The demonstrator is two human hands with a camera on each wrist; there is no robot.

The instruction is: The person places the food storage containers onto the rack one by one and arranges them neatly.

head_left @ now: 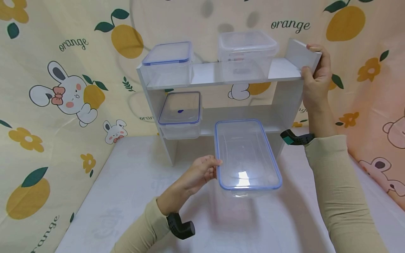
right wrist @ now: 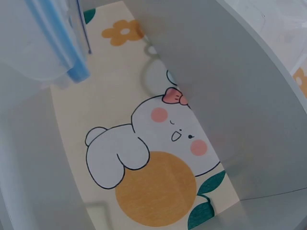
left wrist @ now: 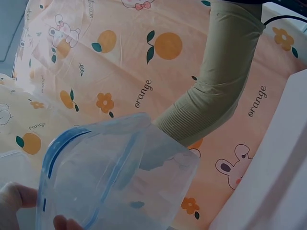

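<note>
My left hand point(head_left: 197, 174) grips the left edge of a clear food container point(head_left: 246, 151) with a blue-rimmed lid. The container is held in front of the white shelf point(head_left: 237, 114), above the table; its see-through side also shows in the left wrist view point(left wrist: 120, 177). With thumb and fingers, my right hand point(head_left: 320, 79) holds the short upright end panel point(head_left: 300, 54) at the shelf's top right corner. The right wrist view looks into the shelf, with a blue-edged piece point(right wrist: 57, 38) at upper left; the right hand is out of that view.
Two lidded clear boxes stand on the top board, one at left point(head_left: 167, 70) and one at right point(head_left: 246, 56). Another blue-rimmed box point(head_left: 180, 114) sits at the left of the middle board. A white table point(head_left: 126, 196) lies beneath; a printed cloth point(head_left: 104, 45) hangs behind.
</note>
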